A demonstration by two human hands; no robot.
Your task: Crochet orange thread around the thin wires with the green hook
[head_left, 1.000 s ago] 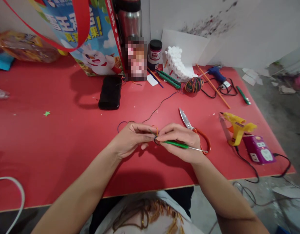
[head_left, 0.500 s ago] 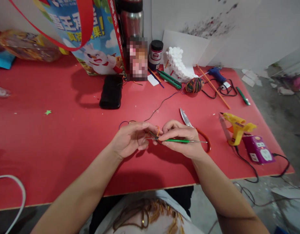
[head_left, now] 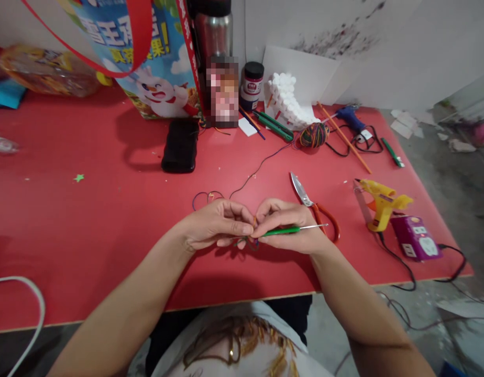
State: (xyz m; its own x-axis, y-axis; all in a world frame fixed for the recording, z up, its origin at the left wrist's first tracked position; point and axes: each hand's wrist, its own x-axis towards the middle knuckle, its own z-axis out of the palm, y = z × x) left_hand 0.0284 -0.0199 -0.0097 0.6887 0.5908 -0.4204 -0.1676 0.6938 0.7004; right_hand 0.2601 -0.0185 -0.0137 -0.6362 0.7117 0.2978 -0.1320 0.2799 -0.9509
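Observation:
A green-handled crochet hook (head_left: 283,231) lies across my right hand (head_left: 291,217), which is closed around it with the fingertips pinched. One thin metal end points right, past the palm. My left hand (head_left: 214,222) is closed too, its thumb and fingers pinching multicoloured yarn (head_left: 254,242) against the right fingertips. The small worked bit of yarn is mostly hidden by the fingers. From the hands a dark strand runs over the table to a multicoloured yarn ball (head_left: 314,135). Scissors (head_left: 303,189) with orange handles lie just beyond my right hand.
On the red table (head_left: 108,235), a yellow glue gun (head_left: 381,201) and purple box (head_left: 417,238) stand at right. A black phone (head_left: 180,146), printed bag (head_left: 159,78), jar (head_left: 252,86), green cutter (head_left: 273,124) and white bumpy model (head_left: 287,102) are farther back.
The left thumb has come in against the right fingertips, and the left fingers have closed on the yarn. The hook has tilted slightly, its right end now higher.

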